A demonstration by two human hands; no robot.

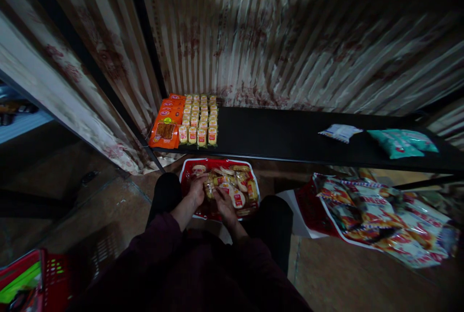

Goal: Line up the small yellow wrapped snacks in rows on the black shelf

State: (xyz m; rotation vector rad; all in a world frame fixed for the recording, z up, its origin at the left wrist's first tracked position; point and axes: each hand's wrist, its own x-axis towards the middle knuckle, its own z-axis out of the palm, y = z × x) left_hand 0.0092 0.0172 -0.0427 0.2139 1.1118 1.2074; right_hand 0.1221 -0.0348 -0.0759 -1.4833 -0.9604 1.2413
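Observation:
Between my knees stands a red basket [256, 176] with a white rim, filled with clear-wrapped snack cakes [242, 180] bearing red and yellow labels. Over its left part, my left hand [196, 192] has its fingers closed on a wrapped snack cake [209, 189]. From the other side my right hand [225, 206] grips near the same packet, its fingertips partly hidden. On the shelf beyond, similar small wrapped cakes [201, 135] stand in tight rows, beside orange snack bags [166, 130] that overlap one another.
The black shelf [268, 133] runs across in front of me, with a white packet [340, 132] and teal bags [397, 142] at its right. Another basket holds large snack bags [377, 210] at right. A red basket [54, 273] sits at lower left. Patterned curtain [253, 36] hangs behind.

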